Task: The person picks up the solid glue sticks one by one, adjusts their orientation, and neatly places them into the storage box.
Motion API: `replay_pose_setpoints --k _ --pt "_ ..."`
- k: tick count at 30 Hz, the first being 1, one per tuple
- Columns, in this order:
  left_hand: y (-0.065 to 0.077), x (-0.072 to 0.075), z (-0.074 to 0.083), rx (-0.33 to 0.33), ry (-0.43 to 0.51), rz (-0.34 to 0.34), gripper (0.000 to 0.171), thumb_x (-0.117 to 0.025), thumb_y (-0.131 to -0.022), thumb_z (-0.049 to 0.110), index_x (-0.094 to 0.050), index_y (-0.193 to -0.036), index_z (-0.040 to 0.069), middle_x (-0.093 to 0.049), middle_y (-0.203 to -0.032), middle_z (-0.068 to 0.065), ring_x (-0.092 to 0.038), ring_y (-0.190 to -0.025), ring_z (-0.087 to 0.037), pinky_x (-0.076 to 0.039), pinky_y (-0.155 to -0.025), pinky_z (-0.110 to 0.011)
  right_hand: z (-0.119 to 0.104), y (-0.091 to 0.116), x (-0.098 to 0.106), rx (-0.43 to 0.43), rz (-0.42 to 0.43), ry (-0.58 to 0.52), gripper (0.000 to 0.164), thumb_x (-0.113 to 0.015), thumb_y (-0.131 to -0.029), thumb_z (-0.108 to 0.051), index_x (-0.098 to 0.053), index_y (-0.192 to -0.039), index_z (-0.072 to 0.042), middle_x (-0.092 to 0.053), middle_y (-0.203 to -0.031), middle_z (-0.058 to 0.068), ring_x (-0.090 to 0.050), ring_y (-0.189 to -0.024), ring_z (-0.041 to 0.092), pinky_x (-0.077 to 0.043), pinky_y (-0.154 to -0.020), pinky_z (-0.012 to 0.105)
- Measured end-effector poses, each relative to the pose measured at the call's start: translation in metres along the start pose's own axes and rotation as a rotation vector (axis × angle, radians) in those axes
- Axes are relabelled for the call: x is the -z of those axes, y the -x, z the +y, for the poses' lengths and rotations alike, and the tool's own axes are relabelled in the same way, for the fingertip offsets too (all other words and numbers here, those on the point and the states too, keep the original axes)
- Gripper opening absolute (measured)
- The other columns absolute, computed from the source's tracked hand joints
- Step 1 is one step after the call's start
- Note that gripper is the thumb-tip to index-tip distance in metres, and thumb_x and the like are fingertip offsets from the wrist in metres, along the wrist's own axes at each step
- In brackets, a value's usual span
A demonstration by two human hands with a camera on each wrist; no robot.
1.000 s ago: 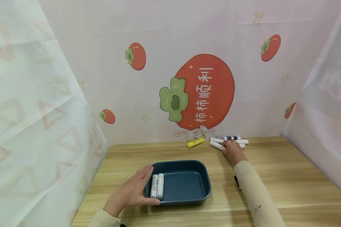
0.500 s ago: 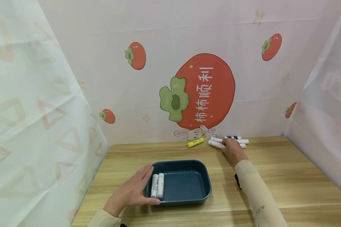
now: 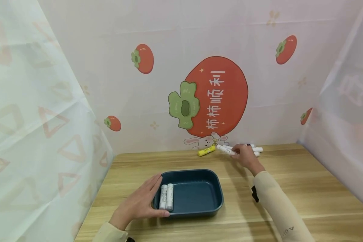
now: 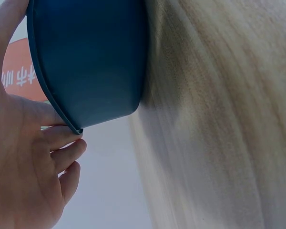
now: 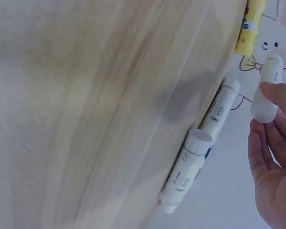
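Note:
A dark blue tray (image 3: 199, 208) sits on the wooden table with two white tubes (image 3: 166, 197) lying side by side at its left end. My left hand (image 3: 142, 201) rests flat against the tray's left wall (image 4: 86, 62), thumb along the near rim. At the back of the table my right hand (image 3: 242, 154) pinches a white tube (image 3: 225, 150) and holds it just above the table; the right wrist view shows that tube (image 5: 267, 90) between thumb and fingertips. A yellow tube (image 3: 206, 152) lies just left of it.
More white tubes (image 3: 256, 150) lie by the back wall behind my right hand, two of them seen in the right wrist view (image 5: 188, 167). Printed curtain walls close in the table at the back, left and right.
My right hand has closed on one white tube from the pile and raised it slightly, moving left. The left hand has stayed on the tray.

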State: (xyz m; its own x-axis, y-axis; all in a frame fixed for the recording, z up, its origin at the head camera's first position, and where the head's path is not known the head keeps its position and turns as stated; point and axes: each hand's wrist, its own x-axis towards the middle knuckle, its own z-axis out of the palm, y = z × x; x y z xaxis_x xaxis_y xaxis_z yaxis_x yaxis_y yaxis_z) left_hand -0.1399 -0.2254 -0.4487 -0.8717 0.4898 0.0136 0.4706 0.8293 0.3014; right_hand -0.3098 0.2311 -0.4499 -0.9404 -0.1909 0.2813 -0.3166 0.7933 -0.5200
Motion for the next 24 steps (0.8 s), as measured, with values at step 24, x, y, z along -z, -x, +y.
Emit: replay_pose_setpoints --k 24 --pt "0.001 -0.002 0.0 -0.02 -0.01 0.025 0.127 -0.066 -0.081 0.085 -0.026 -0.167 0.001 -0.023 -0.176 -0.016 -0.029 -0.162 -0.036 -0.035 -0.127 -0.058 -0.037 0.047 0.021 -0.023 0.089 -0.177 0.025 -0.085 -0.09 -0.019 -0.08 -0.11 -0.005 -0.079 -0.104 0.015 -0.07 -0.086 0.022 -0.056 -0.067 0.021"
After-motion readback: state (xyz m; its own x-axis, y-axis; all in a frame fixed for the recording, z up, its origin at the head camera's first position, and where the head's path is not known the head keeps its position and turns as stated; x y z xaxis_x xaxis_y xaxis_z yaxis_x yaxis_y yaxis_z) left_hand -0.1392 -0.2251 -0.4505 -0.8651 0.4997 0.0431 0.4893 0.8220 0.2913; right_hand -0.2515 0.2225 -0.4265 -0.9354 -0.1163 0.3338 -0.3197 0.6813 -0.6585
